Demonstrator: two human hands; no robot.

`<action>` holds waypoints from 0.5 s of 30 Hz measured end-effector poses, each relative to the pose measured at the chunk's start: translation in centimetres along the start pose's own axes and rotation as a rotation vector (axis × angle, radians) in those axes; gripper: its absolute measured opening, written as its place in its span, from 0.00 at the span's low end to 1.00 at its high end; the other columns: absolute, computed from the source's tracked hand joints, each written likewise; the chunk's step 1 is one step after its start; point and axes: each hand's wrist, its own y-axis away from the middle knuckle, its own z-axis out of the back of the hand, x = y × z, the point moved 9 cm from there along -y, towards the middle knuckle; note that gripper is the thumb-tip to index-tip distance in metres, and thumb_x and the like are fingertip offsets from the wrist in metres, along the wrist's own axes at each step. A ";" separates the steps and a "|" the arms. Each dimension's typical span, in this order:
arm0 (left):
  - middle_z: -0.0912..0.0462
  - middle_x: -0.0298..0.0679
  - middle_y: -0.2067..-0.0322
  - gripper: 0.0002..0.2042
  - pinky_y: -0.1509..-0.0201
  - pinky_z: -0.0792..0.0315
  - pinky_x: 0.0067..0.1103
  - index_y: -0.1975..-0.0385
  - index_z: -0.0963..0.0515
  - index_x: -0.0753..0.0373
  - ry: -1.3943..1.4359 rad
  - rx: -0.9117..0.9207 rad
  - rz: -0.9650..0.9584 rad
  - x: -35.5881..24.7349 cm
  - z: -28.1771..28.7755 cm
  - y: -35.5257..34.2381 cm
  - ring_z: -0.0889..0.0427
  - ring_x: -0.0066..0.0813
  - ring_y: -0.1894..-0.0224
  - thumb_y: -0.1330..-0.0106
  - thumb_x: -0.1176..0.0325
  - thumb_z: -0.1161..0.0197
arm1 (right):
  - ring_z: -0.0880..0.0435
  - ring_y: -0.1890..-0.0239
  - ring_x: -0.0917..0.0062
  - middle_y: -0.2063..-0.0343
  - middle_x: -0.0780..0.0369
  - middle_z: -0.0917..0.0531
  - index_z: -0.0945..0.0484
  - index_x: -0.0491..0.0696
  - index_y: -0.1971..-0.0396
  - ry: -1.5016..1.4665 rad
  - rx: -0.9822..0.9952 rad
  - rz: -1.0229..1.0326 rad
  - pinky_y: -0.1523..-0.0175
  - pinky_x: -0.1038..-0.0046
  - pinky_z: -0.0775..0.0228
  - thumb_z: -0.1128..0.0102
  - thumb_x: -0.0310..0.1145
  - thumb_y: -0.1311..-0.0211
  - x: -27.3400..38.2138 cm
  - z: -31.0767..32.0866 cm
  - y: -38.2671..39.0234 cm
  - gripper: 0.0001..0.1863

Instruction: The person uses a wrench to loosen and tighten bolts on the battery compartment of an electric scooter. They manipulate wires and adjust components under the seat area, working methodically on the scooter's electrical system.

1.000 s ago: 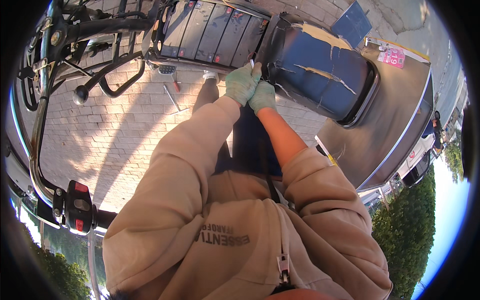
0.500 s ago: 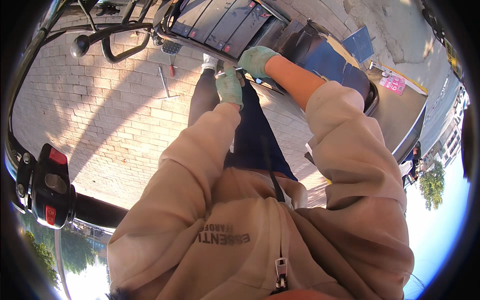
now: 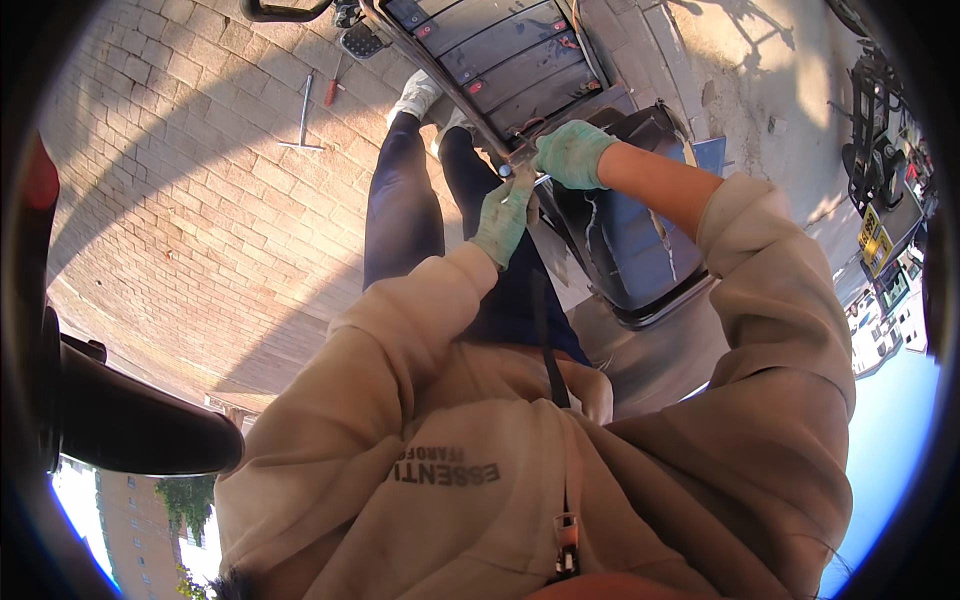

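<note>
My left hand (image 3: 505, 215), in a green fabric glove, is closed at a metal fitting (image 3: 519, 155) on the lower corner of a black frame around several dark battery blocks (image 3: 520, 50). What lies inside its fingers is too small to make out. My right hand (image 3: 572, 155), gloved the same way, is closed at that corner, just above and right of my left, its fingertips largely hidden. Beside and below it is a black padded seat (image 3: 635, 250) with a cracked, torn cover.
A T-handled tool (image 3: 304, 115) and a red-handled tool (image 3: 331, 92) lie on brick paving (image 3: 200, 180). A foot pedal (image 3: 362, 40) sits by the frame. A black handlebar (image 3: 150, 420) crosses the lower left. Parked vehicles (image 3: 870, 150) stand at far right.
My view has shifted along the vehicle, so battery blocks and seat appear turned. My hands, apart half a second ago, are close again at the frame corner, right hand now above left.
</note>
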 end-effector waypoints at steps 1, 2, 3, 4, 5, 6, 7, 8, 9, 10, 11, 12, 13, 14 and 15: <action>0.24 0.32 0.81 0.24 0.75 0.37 0.17 0.73 0.22 0.62 -0.002 -0.001 -0.030 -0.8 -0.1 -0.2 0.29 0.19 0.80 0.32 0.43 0.40 | 0.13 0.61 0.63 0.68 0.57 0.13 0.13 0.51 0.67 -0.066 0.066 -0.072 0.55 0.64 0.21 0.39 0.33 0.44 -0.4 -0.5 0.2 0.08; 0.23 0.32 0.78 0.22 0.72 0.34 0.17 0.68 0.20 0.64 -0.021 0.012 -0.052 -2.1 0.0 -0.8 0.27 0.18 0.78 0.31 0.46 0.39 | 0.13 0.60 0.63 0.66 0.55 0.13 0.13 0.47 0.63 -0.156 0.125 -0.109 0.54 0.63 0.21 0.38 0.33 0.45 -1.0 -0.7 0.2 0.11; 0.21 0.31 0.75 0.21 0.68 0.31 0.17 0.64 0.19 0.66 -0.049 0.020 -0.047 -3.3 0.1 -1.6 0.25 0.18 0.75 0.31 0.48 0.37 | 0.13 0.59 0.62 0.65 0.54 0.13 0.14 0.46 0.62 -0.264 0.084 -0.189 0.53 0.62 0.22 0.38 0.33 0.45 -1.9 -0.2 0.2 0.12; 0.20 0.32 0.73 0.20 0.66 0.29 0.16 0.61 0.18 0.67 -0.044 0.030 -0.083 -5.1 0.3 -2.7 0.24 0.18 0.74 0.31 0.52 0.36 | 0.13 0.59 0.62 0.65 0.53 0.13 0.14 0.45 0.62 -0.382 0.130 -0.282 0.53 0.62 0.22 0.38 0.33 0.45 -3.0 -0.5 0.0 0.13; 0.18 0.33 0.71 0.18 0.65 0.27 0.16 0.59 0.18 0.68 -0.050 0.017 -0.069 -6.3 0.8 -3.8 0.23 0.17 0.73 0.31 0.55 0.35 | 0.13 0.58 0.62 0.64 0.52 0.13 0.14 0.44 0.61 -0.516 0.130 -0.354 0.52 0.62 0.22 0.38 0.33 0.46 -3.8 -0.7 0.0 0.14; 0.18 0.34 0.71 0.17 0.63 0.26 0.15 0.59 0.18 0.68 -0.087 0.024 -0.044 -7.3 1.1 -4.7 0.21 0.18 0.71 0.31 0.56 0.35 | 0.14 0.57 0.59 0.63 0.50 0.14 0.15 0.44 0.59 -0.529 0.179 -0.473 0.51 0.62 0.23 0.38 0.32 0.46 -4.8 -1.3 -0.2 0.15; 0.18 0.34 0.71 0.18 0.63 0.26 0.15 0.61 0.18 0.68 -0.092 0.048 -0.070 -8.3 0.9 -5.3 0.22 0.18 0.71 0.30 0.54 0.37 | 0.14 0.58 0.58 0.63 0.50 0.14 0.15 0.44 0.59 -0.490 0.186 -0.452 0.51 0.62 0.23 0.38 0.33 0.46 -4.8 -1.3 -0.5 0.15; 0.21 0.32 0.76 0.20 0.69 0.31 0.16 0.63 0.19 0.66 -0.131 0.080 -0.059 -8.3 0.7 -5.3 0.25 0.18 0.74 0.32 0.50 0.36 | 0.14 0.58 0.58 0.63 0.50 0.14 0.15 0.43 0.60 -0.462 0.153 -0.418 0.51 0.62 0.23 0.38 0.33 0.46 -4.9 -1.1 -0.6 0.15; 0.24 0.31 0.80 0.22 0.74 0.35 0.18 0.65 0.19 0.65 -0.122 0.148 -0.098 -8.6 0.2 -5.2 0.28 0.18 0.78 0.33 0.46 0.36 | 0.14 0.58 0.57 0.64 0.49 0.14 0.15 0.43 0.60 -0.425 0.149 -0.406 0.51 0.62 0.24 0.38 0.33 0.46 -4.9 -1.1 -0.8 0.14; 0.22 0.31 0.78 0.22 0.71 0.33 0.17 0.63 0.18 0.66 -0.161 0.119 -0.087 -8.3 0.5 -5.1 0.27 0.18 0.76 0.33 0.47 0.36 | 0.14 0.59 0.57 0.64 0.49 0.14 0.15 0.44 0.60 -0.384 0.132 -0.354 0.51 0.62 0.24 0.36 0.33 0.46 -4.5 -1.0 -0.8 0.14; 0.21 0.32 0.75 0.22 0.68 0.30 0.17 0.61 0.18 0.67 -0.194 0.109 -0.080 -7.7 0.7 -4.8 0.25 0.18 0.74 0.32 0.48 0.36 | 0.14 0.59 0.57 0.64 0.50 0.14 0.15 0.45 0.59 -0.399 0.104 -0.323 0.51 0.62 0.24 0.36 0.33 0.46 -4.3 -0.8 -0.8 0.14; 0.20 0.32 0.72 0.22 0.65 0.27 0.16 0.59 0.18 0.67 -0.231 0.091 -0.075 -7.2 1.0 -4.5 0.24 0.18 0.72 0.31 0.49 0.37 | 0.14 0.59 0.58 0.64 0.50 0.14 0.15 0.46 0.58 -0.409 0.107 -0.316 0.51 0.62 0.24 0.35 0.34 0.46 -4.1 -1.0 -0.6 0.15; 0.20 0.32 0.72 0.23 0.65 0.28 0.17 0.59 0.18 0.67 -0.201 0.087 -0.076 -6.6 1.0 -4.4 0.24 0.18 0.71 0.32 0.48 0.37 | 0.14 0.59 0.58 0.64 0.51 0.14 0.16 0.47 0.58 -0.417 0.111 -0.310 0.52 0.62 0.23 0.35 0.34 0.46 -3.9 -1.1 -0.4 0.15; 0.20 0.32 0.73 0.24 0.64 0.28 0.17 0.58 0.18 0.67 -0.171 0.067 -0.090 -6.3 1.0 -4.4 0.24 0.18 0.71 0.32 0.47 0.37 | 0.14 0.59 0.59 0.64 0.52 0.13 0.16 0.48 0.57 -0.406 0.092 -0.296 0.52 0.62 0.23 0.35 0.34 0.46 -3.8 -1.0 -0.3 0.15; 0.20 0.31 0.73 0.25 0.64 0.29 0.17 0.58 0.18 0.67 -0.154 0.040 -0.084 -6.0 1.1 -4.8 0.24 0.17 0.71 0.32 0.46 0.37 | 0.13 0.59 0.61 0.65 0.53 0.13 0.16 0.49 0.56 -0.391 0.068 -0.281 0.53 0.62 0.23 0.35 0.33 0.45 -3.7 -0.8 -0.2 0.16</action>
